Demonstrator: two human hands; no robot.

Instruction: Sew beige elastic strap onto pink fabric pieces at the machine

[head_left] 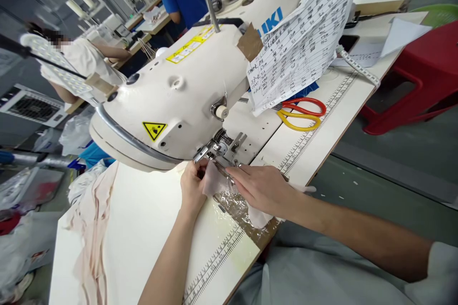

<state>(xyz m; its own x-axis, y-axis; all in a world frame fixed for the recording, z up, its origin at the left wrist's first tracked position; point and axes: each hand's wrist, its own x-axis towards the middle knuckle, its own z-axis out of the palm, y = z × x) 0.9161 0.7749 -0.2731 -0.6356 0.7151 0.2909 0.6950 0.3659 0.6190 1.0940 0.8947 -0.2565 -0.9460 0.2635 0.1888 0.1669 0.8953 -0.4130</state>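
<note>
A white sewing machine [161, 90] stands in front of me, its needle and presser foot area [218, 147] right above my hands. My left hand [193, 183] is closed on a pale pink fabric [216, 178] just left of the presser foot, its fingertips partly hidden. From the right, my right hand [266, 188] reaches in with fingers pressed together on the same fabric, close to the metal guide by the foot. More of the fabric hangs below the right palm. Clear plastic film and brown tape [246, 212] cover the table edge beneath both hands.
Scissors [302, 114] with red and yellow handles lie right of the machine, beside handwritten paper sheets [296, 47]. Pale pink strips [95, 238] drape over the white table's [143, 228] left side. A red stool [418, 76] stands at right. Two people work further back.
</note>
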